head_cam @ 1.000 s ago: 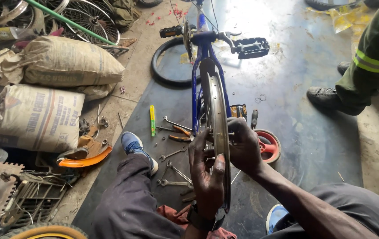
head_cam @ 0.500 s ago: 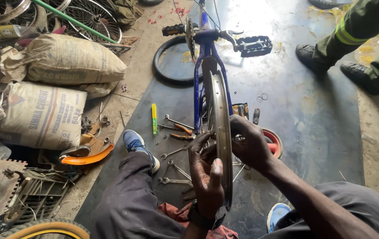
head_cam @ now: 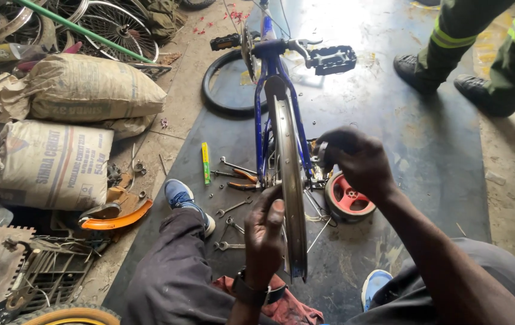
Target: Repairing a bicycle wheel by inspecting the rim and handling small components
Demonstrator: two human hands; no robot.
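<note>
A blue bicycle frame [head_cam: 261, 114] stands upside down in front of me, its pedals [head_cam: 331, 59] at the far end. A bare metal wheel rim [head_cam: 288, 174] sits in the frame, edge-on to me. My left hand [head_cam: 265, 232] rests against the rim's near left side, fingers curled on it. My right hand [head_cam: 356, 161] is closed at the wheel's axle on the right side, gripping something small and dark that I cannot make out.
Spanners and pliers [head_cam: 236, 174] lie on the dark floor mat left of the wheel, beside a yellow-green stick [head_cam: 205, 162]. A small red wheel [head_cam: 349, 198] lies right. Cement sacks [head_cam: 59, 162], a loose tyre [head_cam: 221, 84], scrap wheels, and another person's boots [head_cam: 444, 78] stand around.
My right hand has shifted slightly up at the axle. The other person's feet have stepped from the right edge toward the top right. My left hand stays on the rim.
</note>
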